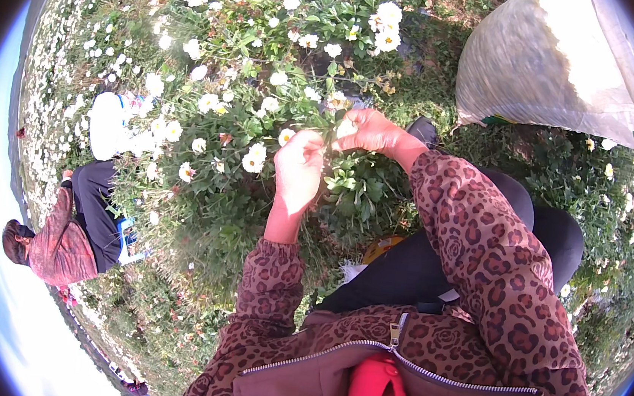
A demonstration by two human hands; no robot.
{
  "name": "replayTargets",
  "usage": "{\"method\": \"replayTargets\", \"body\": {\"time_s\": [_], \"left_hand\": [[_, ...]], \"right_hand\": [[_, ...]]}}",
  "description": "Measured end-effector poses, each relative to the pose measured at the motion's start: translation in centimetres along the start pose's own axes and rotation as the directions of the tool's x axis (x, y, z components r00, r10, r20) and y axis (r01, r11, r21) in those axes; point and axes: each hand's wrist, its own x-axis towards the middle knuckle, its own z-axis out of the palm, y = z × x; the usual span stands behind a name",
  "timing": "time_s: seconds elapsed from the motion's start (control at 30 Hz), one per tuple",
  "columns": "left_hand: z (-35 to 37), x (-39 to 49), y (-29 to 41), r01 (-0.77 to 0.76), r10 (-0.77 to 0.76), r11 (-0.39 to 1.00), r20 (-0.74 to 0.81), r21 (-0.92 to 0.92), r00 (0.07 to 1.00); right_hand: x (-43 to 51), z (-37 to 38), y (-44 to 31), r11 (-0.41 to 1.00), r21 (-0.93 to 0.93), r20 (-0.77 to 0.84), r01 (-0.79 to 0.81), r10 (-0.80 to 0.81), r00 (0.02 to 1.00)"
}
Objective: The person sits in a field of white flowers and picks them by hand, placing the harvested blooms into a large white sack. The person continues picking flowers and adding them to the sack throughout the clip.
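White-petalled flowers [254, 157] on leafy green plants [347, 184] lie in front of me. Over the plants, my left hand [299, 165] has its fingers curled, close beside a white flower with a yellow-orange centre [286, 136]. Just to its right, my right hand [366, 131] reaches in with thumb and fingers bent toward the left one, beneath a pale, partly browned bloom [336, 101]. The hands nearly touch. Whether a stem or petal is between the fingers of either hand cannot be made out in the glare.
A large white woven sack [524, 63] stands at the upper right. At the left, a person [70, 231] in a patterned top sits on a blue and white stool [130, 242], beside a white bag or container [107, 126]. Flower rows stretch around. My dark-trousered legs [401, 275] are bent below my right arm.
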Motion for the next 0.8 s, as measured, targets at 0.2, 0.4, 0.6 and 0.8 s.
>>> {"method": "replayTargets", "body": {"time_s": [0.2,0.4,0.6,0.8], "left_hand": [[-3.7,-3.1,3.1,0.012,-0.052,0.932,-0.102,-0.361,0.993],[-4.6,3.6,2.0,-0.156,0.154,0.928,0.032,0.339,0.988],[-2.3,5.5,0.6,-0.133,0.03,0.815,0.189,0.564,0.982],[-2.8,4.1,5.1,0.083,-0.06,0.987,0.167,-0.137,0.984]], "right_hand": [[-0.7,-0.1,0.1,0.761,-0.647,-0.096,-0.049,-0.018,0.995],[1.4,-0.9,4.5,0.803,-0.587,-0.067,0.104,-0.177,0.982],[5.2,-1.3,9.8,0.908,-0.416,-0.126,0.053,-0.115,0.985],[0.6,-1.2,3.6,0.897,-0.415,-0.157,-0.152,0.094,0.983]]}}
